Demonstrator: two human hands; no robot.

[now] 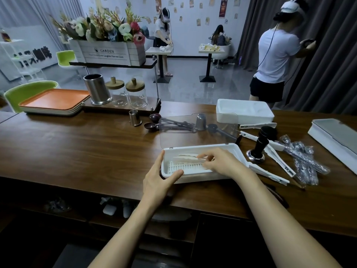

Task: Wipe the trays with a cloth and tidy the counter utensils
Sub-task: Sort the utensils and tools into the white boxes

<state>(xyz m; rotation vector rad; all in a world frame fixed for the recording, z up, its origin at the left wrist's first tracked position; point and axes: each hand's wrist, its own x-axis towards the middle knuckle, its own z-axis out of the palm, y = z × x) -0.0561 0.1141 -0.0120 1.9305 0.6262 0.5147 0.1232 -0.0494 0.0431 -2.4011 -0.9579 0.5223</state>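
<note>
White utensil box (202, 177) sits on the wooden counter (77, 147) at the near edge, with its clear lid (193, 136) standing open behind. Left hand (160, 178) grips the box's near-left corner, thumb over the front rim and fingers up the left wall. Right hand (220, 161) reaches in from the right, palm down, fingertips pinching the blurred pale sticks (185, 157) inside. Orange trays (54, 99) are stacked far left, well apart from both hands.

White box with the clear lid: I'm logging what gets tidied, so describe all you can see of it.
The white box looks plastic, oblong, with a slotted insert inside. Its clear lid stands open at the back. It sits on the wooden counter. The left hand grips its left corner; the right hand reaches inside at pale sticks, grip blurred.
</note>
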